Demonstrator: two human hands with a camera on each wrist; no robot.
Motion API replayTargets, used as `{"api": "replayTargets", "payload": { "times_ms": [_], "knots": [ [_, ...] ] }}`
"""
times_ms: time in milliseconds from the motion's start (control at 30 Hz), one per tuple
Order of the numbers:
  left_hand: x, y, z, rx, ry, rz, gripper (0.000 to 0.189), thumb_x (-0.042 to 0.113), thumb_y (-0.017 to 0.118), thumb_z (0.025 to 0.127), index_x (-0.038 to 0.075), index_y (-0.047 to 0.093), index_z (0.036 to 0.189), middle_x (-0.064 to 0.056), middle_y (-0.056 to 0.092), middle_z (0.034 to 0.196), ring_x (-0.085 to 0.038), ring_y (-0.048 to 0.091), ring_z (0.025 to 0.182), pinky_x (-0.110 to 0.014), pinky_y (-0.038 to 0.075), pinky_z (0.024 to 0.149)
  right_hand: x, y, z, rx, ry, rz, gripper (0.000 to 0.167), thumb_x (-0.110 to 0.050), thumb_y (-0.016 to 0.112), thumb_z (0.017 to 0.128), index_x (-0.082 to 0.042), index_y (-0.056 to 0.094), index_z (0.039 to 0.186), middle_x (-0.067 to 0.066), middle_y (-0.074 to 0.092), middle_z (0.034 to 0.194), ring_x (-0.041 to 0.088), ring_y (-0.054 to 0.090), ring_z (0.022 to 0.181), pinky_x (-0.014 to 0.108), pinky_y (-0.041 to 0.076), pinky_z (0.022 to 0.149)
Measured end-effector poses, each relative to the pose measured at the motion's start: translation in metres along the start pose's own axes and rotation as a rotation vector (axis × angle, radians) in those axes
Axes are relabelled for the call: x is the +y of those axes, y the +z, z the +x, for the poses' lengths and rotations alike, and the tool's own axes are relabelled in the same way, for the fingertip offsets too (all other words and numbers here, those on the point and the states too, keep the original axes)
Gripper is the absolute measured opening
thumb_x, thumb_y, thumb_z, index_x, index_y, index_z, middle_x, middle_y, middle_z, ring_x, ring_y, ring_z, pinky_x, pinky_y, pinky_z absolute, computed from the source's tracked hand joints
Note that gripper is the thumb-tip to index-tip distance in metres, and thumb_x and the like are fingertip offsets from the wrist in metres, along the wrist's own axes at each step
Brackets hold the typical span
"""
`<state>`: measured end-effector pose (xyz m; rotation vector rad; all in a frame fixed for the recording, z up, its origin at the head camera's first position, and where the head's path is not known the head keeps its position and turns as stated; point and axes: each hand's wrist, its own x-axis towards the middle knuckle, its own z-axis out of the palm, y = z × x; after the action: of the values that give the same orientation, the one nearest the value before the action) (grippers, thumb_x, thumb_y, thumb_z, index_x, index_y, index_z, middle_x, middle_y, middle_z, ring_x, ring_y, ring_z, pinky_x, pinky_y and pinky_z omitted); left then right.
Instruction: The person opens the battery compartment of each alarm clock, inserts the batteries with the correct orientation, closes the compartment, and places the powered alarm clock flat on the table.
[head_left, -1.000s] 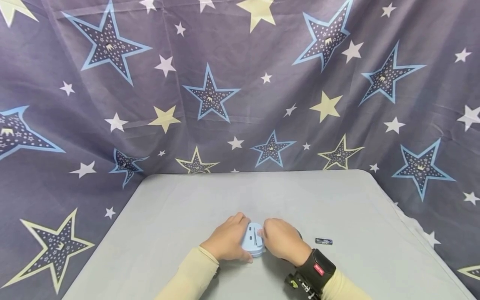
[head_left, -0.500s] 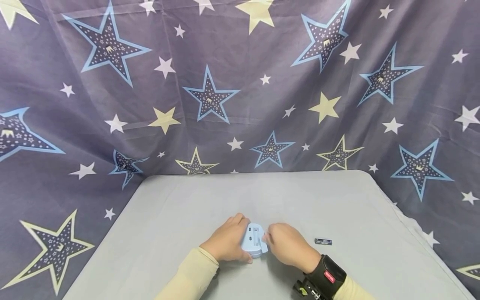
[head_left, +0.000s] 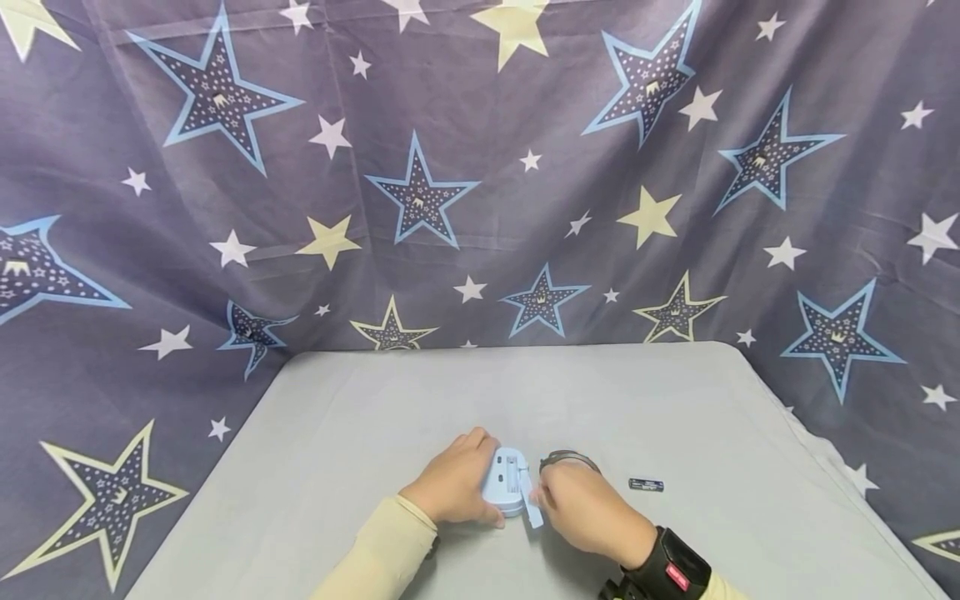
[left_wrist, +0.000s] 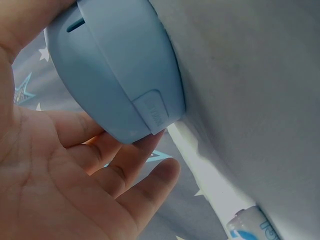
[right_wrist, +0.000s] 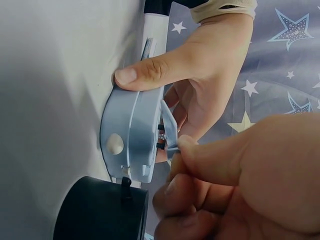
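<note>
A light blue rounded device (head_left: 495, 492) sits on the table, its battery compartment uncovered and facing up. My left hand (head_left: 453, 479) grips its left side, thumb at the near edge and fingers at the far edge. The left wrist view shows the smooth blue casing (left_wrist: 120, 65) between thumb and fingers. My right hand (head_left: 588, 508) pinches the light blue battery cover (head_left: 532, 504), tilted at the device's right side. From the right wrist view, the cover (right_wrist: 170, 122) stands angled off the casing; whether its far end still touches I cannot tell.
A dark blue battery (head_left: 646, 484) lies to the right of my right hand. Behind that hand shows the rim of a dark round object (head_left: 567, 457), seen as a black cylinder (right_wrist: 100, 215) in the right wrist view. A star-patterned curtain (head_left: 480, 167) surrounds the pale table (head_left: 375, 400).
My right hand has lifted the battery cover off the compartment and moved right and nearer with it. The left hand and device stay in place.
</note>
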<state>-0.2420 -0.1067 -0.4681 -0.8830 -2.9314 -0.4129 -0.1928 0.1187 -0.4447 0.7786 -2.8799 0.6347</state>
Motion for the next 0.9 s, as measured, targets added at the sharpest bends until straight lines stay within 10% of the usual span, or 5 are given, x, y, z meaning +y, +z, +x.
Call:
{"api": "replayTargets", "payload": {
  "times_ms": [900],
  "knots": [
    [-0.001,0.001,0.000,-0.011,-0.010,-0.010,0.105,0.049,0.098,0.053,0.005,0.057,0.138,0.002,0.056,0.119,-0.013,0.053,0.103,-0.033,0.055,0.096,-0.006,0.001,-0.019,-0.067,-0.038,-0.023,0.018,-0.028,0.076,0.091,-0.019,0.067,0.077,-0.013,0.059,0.069,0.002,0.052,0.063,0.029,0.048,0.058]
  ]
}}
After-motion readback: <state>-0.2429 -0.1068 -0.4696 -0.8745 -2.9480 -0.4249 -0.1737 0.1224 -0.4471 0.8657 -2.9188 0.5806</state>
